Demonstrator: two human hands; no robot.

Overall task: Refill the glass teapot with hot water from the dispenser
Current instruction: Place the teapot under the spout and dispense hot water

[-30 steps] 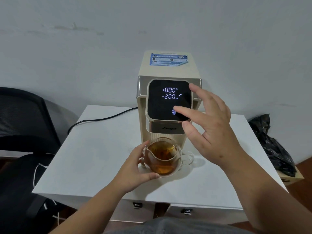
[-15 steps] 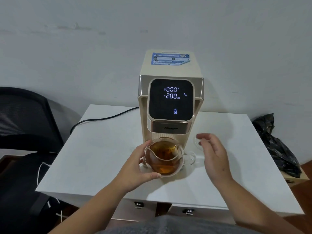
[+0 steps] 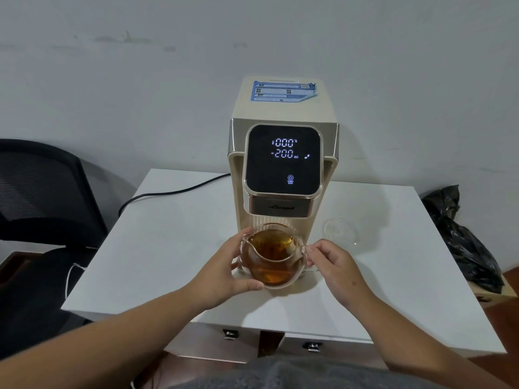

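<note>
My right hand (image 3: 335,266) has dropped from the dispenser's (image 3: 283,153) screen to the teapot's handle (image 3: 309,255), fingers pinching it | left hand (image 3: 224,272) cups the one glass teapot (image 3: 271,255), centre frame under the spout | one glass lid (image 3: 341,231) right, edges faint | outlet hidden

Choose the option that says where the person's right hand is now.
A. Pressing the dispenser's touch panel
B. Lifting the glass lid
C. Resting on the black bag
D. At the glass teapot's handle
D: the right hand has its fingers at the handle of the glass teapot, below the dispenser.
</note>
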